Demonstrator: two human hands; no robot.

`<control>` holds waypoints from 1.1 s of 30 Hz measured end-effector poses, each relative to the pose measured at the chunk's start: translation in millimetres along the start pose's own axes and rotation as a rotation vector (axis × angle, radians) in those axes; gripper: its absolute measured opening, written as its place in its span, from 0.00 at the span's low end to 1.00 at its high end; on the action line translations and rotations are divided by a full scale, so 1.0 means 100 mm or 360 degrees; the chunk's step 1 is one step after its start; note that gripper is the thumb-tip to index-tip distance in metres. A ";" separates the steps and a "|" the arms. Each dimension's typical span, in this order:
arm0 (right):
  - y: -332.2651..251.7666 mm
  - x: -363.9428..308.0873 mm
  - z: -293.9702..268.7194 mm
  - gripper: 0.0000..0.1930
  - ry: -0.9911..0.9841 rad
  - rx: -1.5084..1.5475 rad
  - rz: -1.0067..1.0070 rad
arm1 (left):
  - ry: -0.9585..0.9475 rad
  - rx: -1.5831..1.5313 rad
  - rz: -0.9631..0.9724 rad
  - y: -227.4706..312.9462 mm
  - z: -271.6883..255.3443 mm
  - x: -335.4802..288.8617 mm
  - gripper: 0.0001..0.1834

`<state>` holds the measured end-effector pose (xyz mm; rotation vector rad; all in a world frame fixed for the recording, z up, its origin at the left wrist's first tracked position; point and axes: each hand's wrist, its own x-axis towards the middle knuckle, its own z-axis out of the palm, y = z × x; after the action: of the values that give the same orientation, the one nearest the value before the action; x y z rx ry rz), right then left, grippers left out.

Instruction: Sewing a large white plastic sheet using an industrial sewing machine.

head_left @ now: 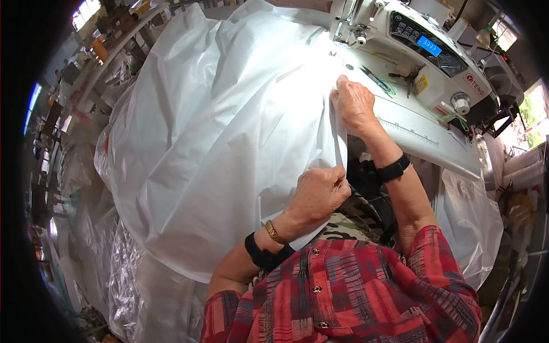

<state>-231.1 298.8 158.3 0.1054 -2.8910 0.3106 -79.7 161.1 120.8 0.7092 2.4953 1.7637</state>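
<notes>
A large sheet of white fabric (211, 143) spreads over the sewing table and hangs down its left and front sides in loose folds. My right hand (354, 103) is closed on the fabric's right edge, just in front of the sewing machine's lit needle area. Lower down, close to my body, my left hand (320, 194) forms a fist around the same edge. Between the two hands the edge runs fairly straight. The sewing machine (423, 43) stands at the far right with a lit blue display. Its needle is lost in the glare.
On the machine bed lie dark thread snips (374, 80) beside some green thread. A printed ruler scale (409, 131) runs along the table's front edge (452, 157). Clear plastic sheeting (472, 223) hangs at the right, with more crumpled plastic (123, 274) at the lower left.
</notes>
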 end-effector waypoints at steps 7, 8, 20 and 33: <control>0.00 0.28 0.04 0.11 0.0033 -0.0172 0.0022 | -0.0018 0.0096 0.0067 0.07 0.01 0.06 0.12; -0.03 0.26 0.04 0.09 0.0014 -0.0221 -0.0050 | -0.0018 0.0103 0.0074 0.06 0.00 0.06 0.12; -0.11 0.17 0.08 0.05 0.0006 -0.0389 -0.0330 | -0.0046 0.0227 0.0031 0.01 -0.02 0.13 0.12; -0.11 0.64 0.16 0.07 0.0006 -0.0340 -0.0331 | 0.0112 0.0480 0.0066 -0.13 -0.20 0.53 0.10</control>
<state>-295.6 281.8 160.8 0.3638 -2.8553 -0.0349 -137.5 159.1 129.6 0.7261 2.8500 1.4613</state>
